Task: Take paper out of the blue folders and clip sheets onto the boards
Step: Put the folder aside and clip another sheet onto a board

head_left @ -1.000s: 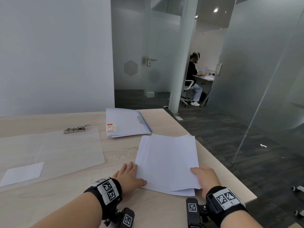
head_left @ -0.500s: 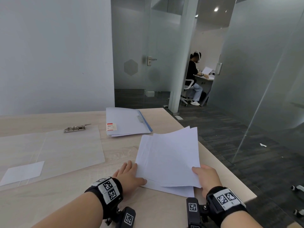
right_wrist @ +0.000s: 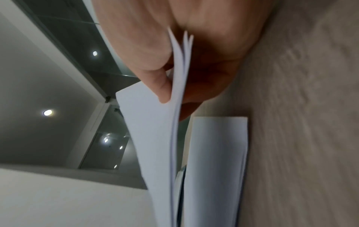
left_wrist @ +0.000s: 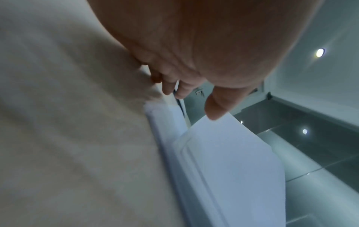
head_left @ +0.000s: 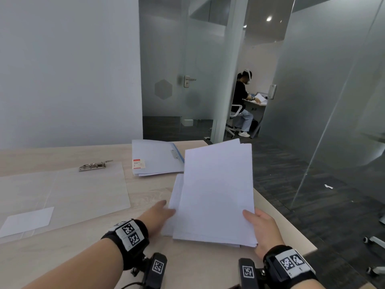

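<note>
Near the tabletop's right edge, the right hand (head_left: 263, 228) pinches a lifted sheaf of sheets (head_left: 216, 192) while the left hand (head_left: 159, 213), fingers spread, pins the remaining pile; the thin pinch could let pages fan and slip.

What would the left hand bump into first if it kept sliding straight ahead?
Probably the folder: the left hand points up the table along the paper's left edge, though depth is unclear.
</note>
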Tool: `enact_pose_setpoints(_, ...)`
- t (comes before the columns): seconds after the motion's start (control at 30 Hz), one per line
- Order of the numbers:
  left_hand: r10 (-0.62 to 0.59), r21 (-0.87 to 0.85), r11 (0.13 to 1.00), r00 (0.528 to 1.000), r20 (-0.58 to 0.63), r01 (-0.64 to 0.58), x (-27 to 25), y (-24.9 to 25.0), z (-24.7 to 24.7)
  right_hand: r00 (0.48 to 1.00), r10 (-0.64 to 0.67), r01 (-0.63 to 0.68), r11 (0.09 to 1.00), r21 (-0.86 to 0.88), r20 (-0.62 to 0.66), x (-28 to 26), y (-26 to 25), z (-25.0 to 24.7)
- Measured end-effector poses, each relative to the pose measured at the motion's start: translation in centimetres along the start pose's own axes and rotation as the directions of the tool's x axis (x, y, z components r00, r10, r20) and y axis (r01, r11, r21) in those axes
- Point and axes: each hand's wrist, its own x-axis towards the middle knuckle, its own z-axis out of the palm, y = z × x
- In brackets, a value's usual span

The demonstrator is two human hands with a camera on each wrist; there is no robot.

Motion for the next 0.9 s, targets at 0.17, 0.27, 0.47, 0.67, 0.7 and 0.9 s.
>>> enact_pose_setpoints(0.17,0.071,-0.428,0.894,0.985,-0.16,-0.134,-0.7,3.0,-2.4,0.984,-0.043,0.041,0.999,0.015,0.172,-2.1,-0.9,2.0)
enact_pose_setpoints(0.27,0.159,-0.474,0.836,0.948,-0.275,-0.277,-1.7,4.6,-4.0,0.961,-0.112,0.108,0.994,0.03,0.251,-2.9,-1.5,3.8)
enact_pose_setpoints(0.47,0.345,-0.531,0.692,0.87,-0.351,-0.489,-3.9,6.3,-6.3,0.929,-0.229,0.219,0.973,0.07,0.289,-2.8,-3.1,5.9)
enact_pose_setpoints(0.67,0.387,-0.428,0.753,0.863,-0.326,-0.499,-4.7,4.6,-5.4,0.926,-0.214,0.22,0.975,0.018,0.311,-3.3,-2.5,6.1)
enact_pose_setpoints(0.7,0.389,-0.416,0.763,0.865,-0.316,-0.495,-4.8,4.3,-5.1,0.925,-0.21,0.221,0.975,0.001,0.318,-3.4,-2.3,6.1)
enact_pose_setpoints(0.9,0.332,-0.434,0.796,0.903,-0.271,-0.423,-5.1,3.0,-3.7,0.923,-0.206,0.236,0.97,-0.055,0.325,-4.0,-2.3,6.6)
